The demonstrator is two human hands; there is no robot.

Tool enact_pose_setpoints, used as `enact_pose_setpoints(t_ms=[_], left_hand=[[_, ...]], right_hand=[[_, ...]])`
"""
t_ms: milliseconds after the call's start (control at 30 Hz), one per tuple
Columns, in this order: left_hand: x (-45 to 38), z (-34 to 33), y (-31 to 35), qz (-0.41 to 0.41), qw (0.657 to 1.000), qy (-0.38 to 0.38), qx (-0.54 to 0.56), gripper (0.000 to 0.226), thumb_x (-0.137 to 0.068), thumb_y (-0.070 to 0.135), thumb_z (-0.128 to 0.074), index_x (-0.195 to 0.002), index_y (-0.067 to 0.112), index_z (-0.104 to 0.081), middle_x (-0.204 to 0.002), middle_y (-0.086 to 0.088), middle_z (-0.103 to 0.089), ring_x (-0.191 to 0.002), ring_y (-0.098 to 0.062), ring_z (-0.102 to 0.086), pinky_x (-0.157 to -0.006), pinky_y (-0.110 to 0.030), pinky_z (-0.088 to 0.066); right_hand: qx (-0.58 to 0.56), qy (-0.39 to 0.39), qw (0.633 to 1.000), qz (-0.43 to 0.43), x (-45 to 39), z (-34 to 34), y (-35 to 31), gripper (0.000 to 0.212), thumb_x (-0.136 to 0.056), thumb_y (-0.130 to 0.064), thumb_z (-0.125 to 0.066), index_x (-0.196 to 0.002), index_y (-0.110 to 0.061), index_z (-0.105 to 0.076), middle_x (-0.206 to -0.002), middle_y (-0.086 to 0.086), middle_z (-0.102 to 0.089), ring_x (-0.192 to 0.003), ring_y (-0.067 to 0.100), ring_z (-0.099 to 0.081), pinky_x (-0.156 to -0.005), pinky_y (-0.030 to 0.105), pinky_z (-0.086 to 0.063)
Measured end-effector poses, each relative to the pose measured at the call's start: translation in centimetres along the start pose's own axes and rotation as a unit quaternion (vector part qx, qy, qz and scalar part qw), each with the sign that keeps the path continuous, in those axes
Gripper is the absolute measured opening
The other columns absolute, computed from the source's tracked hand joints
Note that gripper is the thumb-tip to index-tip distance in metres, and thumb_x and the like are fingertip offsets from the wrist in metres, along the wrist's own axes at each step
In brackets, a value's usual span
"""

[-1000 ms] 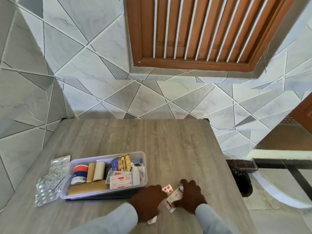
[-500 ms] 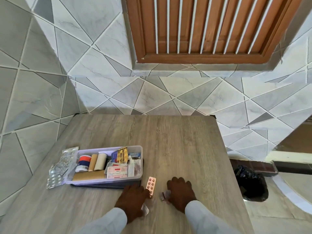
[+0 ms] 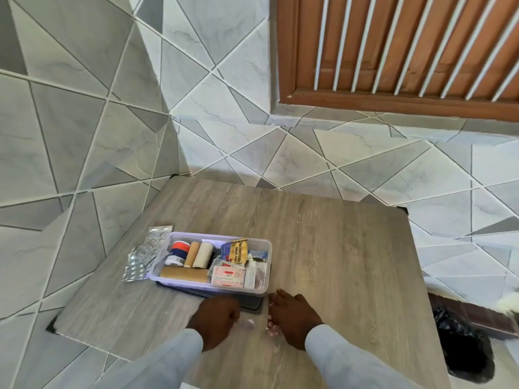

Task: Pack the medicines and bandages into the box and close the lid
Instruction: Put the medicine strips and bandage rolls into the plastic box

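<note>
A clear plastic box (image 3: 207, 287) stands open on the wooden table (image 3: 337, 248), resting on a dark lid (image 3: 252, 304). It holds bandage rolls (image 3: 202, 254), a red and blue tape roll (image 3: 177, 252), a yellow sachet (image 3: 238, 250) and a pink-printed packet (image 3: 228, 277). Silver blister packs (image 3: 140, 265) lie outside against its left end. Just in front of the box, my left hand (image 3: 216, 315) is curled, with a small white packet (image 3: 248, 322) at its fingertips. My right hand (image 3: 292, 313) curls over pink pill strips (image 3: 272, 331), whose edges peek out. Both hands are blurred.
The table stands in a corner of grey tiled walls. A brown slatted shutter (image 3: 407, 51) hangs above. A black bag (image 3: 463, 346) lies on the floor past the table's right edge. Bare wood stretches right of and behind the box.
The pink strip that lay between my hands is now under my right hand. Both hands have drawn close to the box's front. The view has swung left.
</note>
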State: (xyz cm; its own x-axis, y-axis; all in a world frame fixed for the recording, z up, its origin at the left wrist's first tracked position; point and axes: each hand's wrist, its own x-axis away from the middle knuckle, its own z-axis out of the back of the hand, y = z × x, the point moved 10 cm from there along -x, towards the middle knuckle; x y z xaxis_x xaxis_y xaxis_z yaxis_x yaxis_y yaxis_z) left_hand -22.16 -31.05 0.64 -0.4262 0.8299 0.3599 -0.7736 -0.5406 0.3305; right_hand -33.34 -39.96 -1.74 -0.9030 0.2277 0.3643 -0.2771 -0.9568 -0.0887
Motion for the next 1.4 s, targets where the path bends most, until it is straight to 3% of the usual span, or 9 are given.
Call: enact_pose_setpoints(t_ms=[200, 367, 500, 733, 1067, 1200, 1400], left_hand=[[1.6, 1.1, -4.5, 0.09, 0.991, 0.024, 0.094, 0.018, -0.085, 0.025, -0.054, -0.07, 0.035, -0.05, -0.087, 0.011, -0.057, -0.084, -0.013, -0.055, -0.072, -0.025, -0.042], [2.5, 0.7, -5.4, 0.099, 0.988, 0.026, 0.118, 0.018, -0.084, 0.025, -0.057, -0.069, 0.031, -0.051, -0.083, 0.01, -0.059, -0.077, -0.012, -0.056, -0.07, -0.026, -0.045], [2.8, 0.2, -5.9, 0.087, 0.989, 0.021, 0.114, 0.021, -0.085, 0.023, -0.057, -0.069, 0.034, -0.048, -0.079, 0.013, -0.055, -0.074, -0.009, -0.053, -0.063, -0.018, -0.038], [3.4, 0.0, -7.7, 0.1, 0.984, 0.033, 0.146, 0.021, -0.082, 0.021, -0.058, -0.066, 0.033, -0.051, -0.075, 0.012, -0.056, -0.076, -0.011, -0.056, -0.064, -0.021, -0.04], [3.0, -0.4, -6.5, 0.092, 0.981, 0.022, 0.169, 0.013, -0.082, 0.024, -0.057, -0.072, 0.031, -0.053, -0.084, 0.008, -0.063, -0.079, -0.014, -0.059, -0.073, -0.031, -0.05], [3.1, -0.6, -5.5, 0.082, 0.98, 0.015, 0.181, 0.019, -0.082, 0.024, -0.059, -0.069, 0.034, -0.051, -0.082, 0.01, -0.061, -0.079, -0.013, -0.058, -0.071, -0.027, -0.047], [3.7, -0.4, -5.3, 0.081, 0.98, 0.014, 0.18, 0.022, -0.082, 0.028, -0.063, -0.068, 0.037, -0.048, -0.08, 0.012, -0.057, -0.074, -0.009, -0.054, -0.065, -0.019, -0.041]], right_hand=[[0.04, -0.023, 0.999, -0.021, -0.7, -0.1, -0.3, 0.049, -0.081, -0.008, -0.062, -0.128, -0.009, -0.047, -0.138, 0.016, -0.04, -0.126, 0.038, -0.036, -0.104, 0.053, -0.028], [-0.021, -0.029, 0.999, -0.036, -1.4, 0.9, -0.1, 0.072, -0.078, 0.0, -0.064, -0.14, -0.019, -0.032, -0.142, 0.015, -0.035, -0.124, 0.038, -0.039, -0.098, 0.049, -0.042], [-0.028, -0.001, 0.999, -0.03, -1.8, 1.2, -0.8, 0.062, -0.082, -0.001, -0.059, -0.137, -0.019, -0.036, -0.143, 0.012, -0.035, -0.12, 0.037, -0.043, -0.094, 0.05, -0.047], [0.052, 0.009, 0.999, 0.011, -1.3, 1.1, -2.4, 0.053, -0.086, -0.004, -0.053, -0.135, -0.017, -0.037, -0.141, 0.016, -0.039, -0.123, 0.037, -0.041, -0.1, 0.051, -0.034], [0.069, -0.03, 0.997, 0.003, -0.7, 0.6, -3.2, 0.057, -0.085, -0.011, -0.061, -0.136, -0.017, -0.036, -0.14, 0.016, -0.04, -0.125, 0.037, -0.039, -0.101, 0.05, -0.036], [0.069, -0.038, 0.997, 0.026, -0.6, 0.5, -4.5, 0.051, -0.085, -0.01, -0.06, -0.133, -0.014, -0.042, -0.142, 0.018, -0.038, -0.126, 0.038, -0.037, -0.102, 0.051, -0.035], [0.094, -0.07, 0.993, 0.017, -0.9, -0.2, -4.5, 0.061, -0.084, -0.01, -0.061, -0.139, -0.015, -0.035, -0.143, 0.018, -0.038, -0.129, 0.039, -0.034, -0.105, 0.052, -0.03]])
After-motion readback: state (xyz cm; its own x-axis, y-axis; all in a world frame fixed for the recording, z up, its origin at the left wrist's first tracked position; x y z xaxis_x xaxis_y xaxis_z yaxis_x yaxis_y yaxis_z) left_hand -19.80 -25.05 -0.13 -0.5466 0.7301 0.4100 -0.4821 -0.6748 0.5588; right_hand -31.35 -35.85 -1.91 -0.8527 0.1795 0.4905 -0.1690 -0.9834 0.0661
